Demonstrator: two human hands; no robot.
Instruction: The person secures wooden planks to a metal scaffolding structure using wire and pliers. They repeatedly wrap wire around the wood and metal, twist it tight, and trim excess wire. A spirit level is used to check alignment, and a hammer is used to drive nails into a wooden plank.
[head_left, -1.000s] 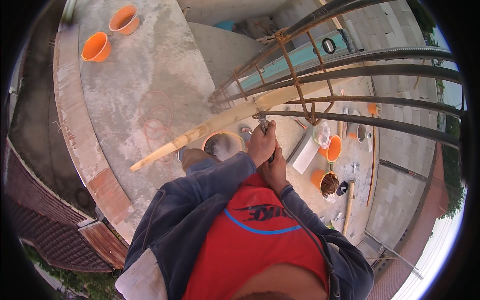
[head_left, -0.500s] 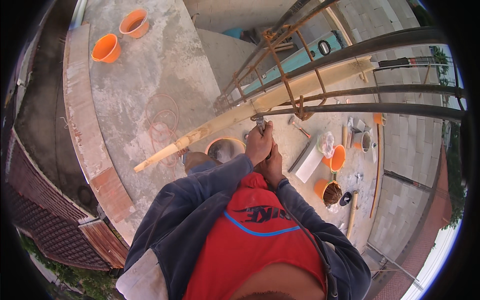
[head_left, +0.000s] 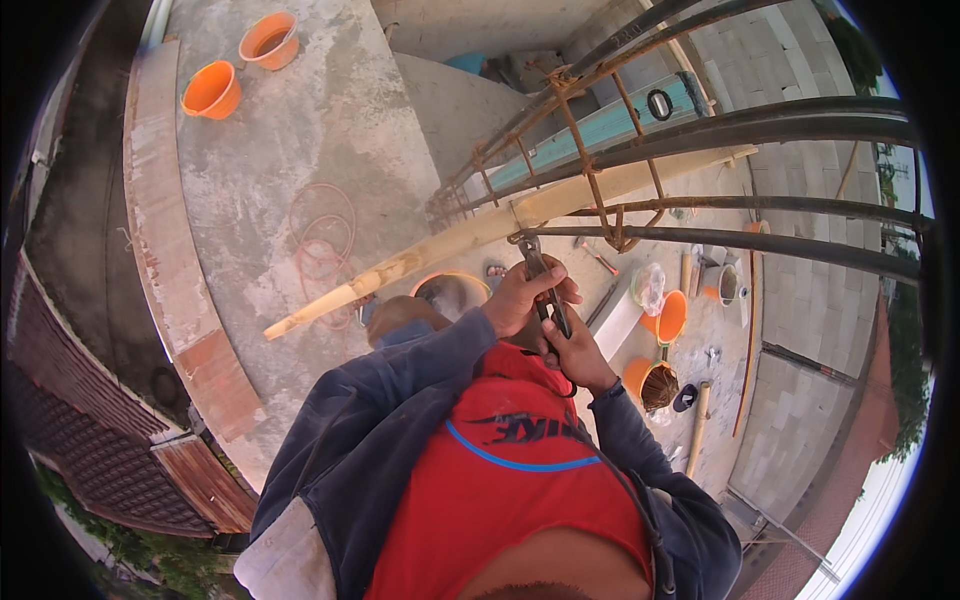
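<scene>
The pliers (head_left: 553,305) are in front of my chest, with the head pointing up and away from me, at the near end of the lowest steel bar (head_left: 800,249). The head meets the bar end or is just beside it; I cannot tell if something is pinched there, because this part is too small to see.

I judge the pliers to be of metal: stiff, not fragile, and light enough for one hand. The dark handles look smooth, so they may slip a little if the palms are dusty or wet. The good place to take hold is on the two handles, toward the lower ends, where the squeeze should be stronger, with the skin kept away from the head. The bar, I think, is heavy and hard, and will hardly give way.

My left hand (head_left: 525,300) is bent around the upper part of the handles, below the head, with the fingers folded. My right hand (head_left: 574,350) grasps the lower part, with the thumb lying along the handle. So both hands are closed on the same tool, and neither is spread open; how hard they press, I cannot tell. The long wooden plank (head_left: 450,238) lies beyond my hands, touched by neither.
</scene>
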